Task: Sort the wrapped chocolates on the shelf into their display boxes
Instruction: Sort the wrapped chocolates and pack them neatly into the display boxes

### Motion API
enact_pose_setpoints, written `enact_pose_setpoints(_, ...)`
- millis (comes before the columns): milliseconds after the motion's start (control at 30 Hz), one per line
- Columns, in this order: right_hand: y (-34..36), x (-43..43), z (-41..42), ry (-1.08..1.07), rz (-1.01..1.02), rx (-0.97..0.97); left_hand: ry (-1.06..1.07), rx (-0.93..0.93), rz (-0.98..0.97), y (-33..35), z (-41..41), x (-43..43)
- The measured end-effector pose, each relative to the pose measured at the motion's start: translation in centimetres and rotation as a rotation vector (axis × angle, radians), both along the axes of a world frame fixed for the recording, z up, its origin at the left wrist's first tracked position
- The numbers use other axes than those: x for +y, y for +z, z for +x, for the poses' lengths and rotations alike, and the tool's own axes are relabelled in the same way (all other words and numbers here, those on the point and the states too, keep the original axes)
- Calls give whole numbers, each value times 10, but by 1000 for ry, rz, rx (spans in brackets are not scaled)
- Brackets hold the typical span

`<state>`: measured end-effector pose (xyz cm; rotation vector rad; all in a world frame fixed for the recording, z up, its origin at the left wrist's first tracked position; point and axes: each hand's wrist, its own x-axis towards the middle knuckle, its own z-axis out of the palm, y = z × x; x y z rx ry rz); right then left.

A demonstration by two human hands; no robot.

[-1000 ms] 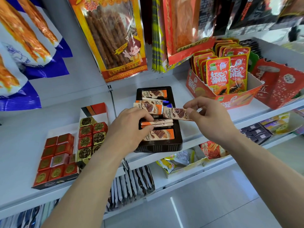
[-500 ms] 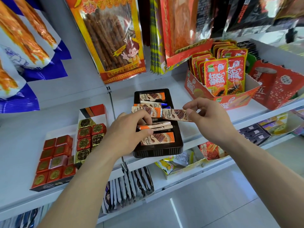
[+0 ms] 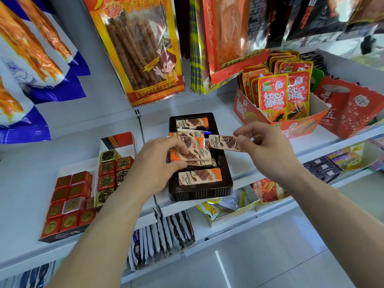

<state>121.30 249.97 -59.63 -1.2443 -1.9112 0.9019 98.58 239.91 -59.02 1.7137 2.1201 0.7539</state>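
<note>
- Plastic-film wrap: right hand (image 3: 268, 150) thumb + forefinger pinch the right end of a chocolate bar (image 3: 225, 143), held in air over the right edge of the dark tray (image 3: 199, 193).
- Left hand (image 3: 153, 165) fingers are curled round a stack of bars (image 3: 193, 155) at tray centre.
- Prob. light, stiff, slick; could snap if bent. Grip the long edges, not the seal tabs.
- Tray sits at front edge of white shelf (image 3: 243, 165).
</note>
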Motion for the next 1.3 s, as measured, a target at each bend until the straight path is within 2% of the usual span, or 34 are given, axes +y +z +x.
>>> enact_pose_setpoints(200, 2, -2, 0, 0, -7, 25, -23, -33, -36, 0, 6, 0)
enact_pose_setpoints(433, 1, -2, -1, 61, -6, 49, -53, 80, 26, -3, 4, 1)
enact_pose_setpoints(533, 0, 0, -3, 73, -8, 46, -85, 188, -9, -2, 4, -1)
enact_pose_setpoints(600, -2, 0, -5, 82, -26, 49, -37, 172, 5, 0, 2, -2)
enact_pose_setpoints(667, -7, -3, -9, 111, -60, 32, 66, 99, 101, 2, -3, -3)
enact_pose_setpoints(733, -12, -8, -15, 139, -77, -37, 143, 107, 186, 0, -9, -1)
enact_pose_setpoints(900, -9, -7, -16, 99, -36, -66, 81, 47, 36, -11, -5, 9)
enact_pose_setpoints(1100, -7, 1, -7, 16, -34, 27, 121, 163, 47, -12, 4, 19)
enact_pose_setpoints(1300, -7, 3, -11, 17, -45, 85, 137, 158, 27, -9, 5, 25)
